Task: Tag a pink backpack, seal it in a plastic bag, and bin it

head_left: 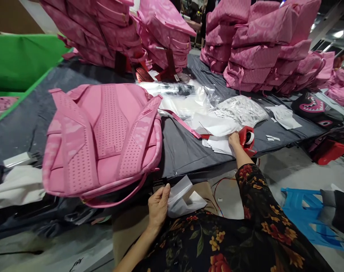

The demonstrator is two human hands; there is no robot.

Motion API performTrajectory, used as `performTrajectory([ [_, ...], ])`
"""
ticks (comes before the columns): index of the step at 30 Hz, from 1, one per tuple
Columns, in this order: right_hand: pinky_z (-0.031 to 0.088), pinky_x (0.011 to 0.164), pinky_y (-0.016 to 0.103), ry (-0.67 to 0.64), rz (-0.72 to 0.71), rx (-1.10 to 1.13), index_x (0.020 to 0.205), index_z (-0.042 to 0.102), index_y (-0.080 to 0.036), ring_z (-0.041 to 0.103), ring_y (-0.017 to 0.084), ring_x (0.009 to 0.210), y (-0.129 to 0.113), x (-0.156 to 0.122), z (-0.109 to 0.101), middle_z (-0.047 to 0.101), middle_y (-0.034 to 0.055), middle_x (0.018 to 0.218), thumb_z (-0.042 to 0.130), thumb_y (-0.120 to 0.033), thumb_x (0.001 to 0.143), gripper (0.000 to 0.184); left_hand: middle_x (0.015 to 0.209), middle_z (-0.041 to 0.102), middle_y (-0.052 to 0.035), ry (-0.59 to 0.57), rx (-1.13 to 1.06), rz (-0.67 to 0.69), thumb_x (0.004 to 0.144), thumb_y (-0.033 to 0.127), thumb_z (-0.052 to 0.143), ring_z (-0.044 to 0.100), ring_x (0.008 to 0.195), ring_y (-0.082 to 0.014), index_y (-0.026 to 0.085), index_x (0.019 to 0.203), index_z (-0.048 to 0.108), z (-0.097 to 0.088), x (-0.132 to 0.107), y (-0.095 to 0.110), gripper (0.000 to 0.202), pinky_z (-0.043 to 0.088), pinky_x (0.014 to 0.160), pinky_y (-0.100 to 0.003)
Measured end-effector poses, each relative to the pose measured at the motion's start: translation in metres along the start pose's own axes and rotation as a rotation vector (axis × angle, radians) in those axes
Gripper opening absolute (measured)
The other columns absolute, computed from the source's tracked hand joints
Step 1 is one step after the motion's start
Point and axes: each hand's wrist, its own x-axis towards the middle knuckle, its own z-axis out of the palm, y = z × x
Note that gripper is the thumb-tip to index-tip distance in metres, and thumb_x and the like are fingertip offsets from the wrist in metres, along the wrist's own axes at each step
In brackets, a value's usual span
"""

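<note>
My left hand, low at the table's front edge, pinches a crumpled sheet of thin white paper between thumb and fingers. My right hand reaches forward to a pile of white paper sheets. Its fingers are curled at the right end of a raised, curved white sheet; the fingertips are partly hidden. Right beside that hand stands a red tape dispenser with a roll in it. To the left, a pink backpack lies with its straps and perforated back panel facing up.
Tall stacks of pink backpacks stand along the far side of the grey-covered table. Clear plastic bags and a bag of small labels lie mid-table. A green bin is at left, a blue stool at right.
</note>
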Motion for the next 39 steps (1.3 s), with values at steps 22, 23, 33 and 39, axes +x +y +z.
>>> performTrajectory([
  [22, 0.054, 0.075, 0.03, -0.81, -0.871, 1.011, 0.073, 0.068, -0.017, 0.06, 0.014, 0.07, -0.095, -0.236, 0.011, 0.066, 0.0011, 0.073, 0.077, -0.063, 0.082, 0.047, 0.068, 0.07, -0.0028, 0.014, 0.238, 0.663, 0.102, 0.049, 0.056, 0.059, 0.059, -0.0112, 0.018, 0.079, 0.074, -0.033, 0.003, 0.027, 0.043, 0.046, 0.058, -0.022],
  [23, 0.052, 0.07, 0.027, -0.805, -0.823, 1.054, 0.075, 0.067, -0.018, 0.059, 0.014, 0.068, -0.1, -0.239, 0.015, 0.065, 0.0008, 0.073, 0.077, -0.064, 0.082, 0.048, 0.069, 0.07, -0.0028, 0.068, 0.213, 0.586, 0.1, 0.054, 0.058, 0.059, 0.058, -0.0109, 0.018, 0.08, 0.074, -0.037, -0.001, 0.021, 0.045, 0.046, 0.057, -0.022],
  [33, 0.049, 0.059, 0.025, -0.908, -0.849, 0.961, 0.078, 0.073, -0.017, 0.058, 0.014, 0.06, -0.139, -0.266, 0.027, 0.066, 0.002, 0.066, 0.077, -0.067, 0.078, 0.05, 0.07, 0.07, -0.0002, 0.222, 0.149, 0.578, 0.098, 0.043, 0.065, 0.061, 0.062, -0.011, 0.021, 0.086, 0.077, -0.039, -0.017, 0.001, 0.028, 0.051, 0.063, -0.022],
  [39, 0.054, 0.073, 0.028, -0.541, -0.997, 0.728, 0.09, 0.079, -0.019, 0.068, 0.02, 0.075, -0.111, -0.225, -0.021, 0.076, 0.0076, 0.085, 0.057, -0.061, 0.096, 0.048, 0.122, 0.073, -0.0117, 0.36, 0.205, 0.432, 0.099, 0.051, 0.06, 0.068, 0.116, -0.0225, 0.02, 0.124, 0.069, -0.021, 0.007, -0.012, 0.041, 0.053, 0.102, -0.037],
])
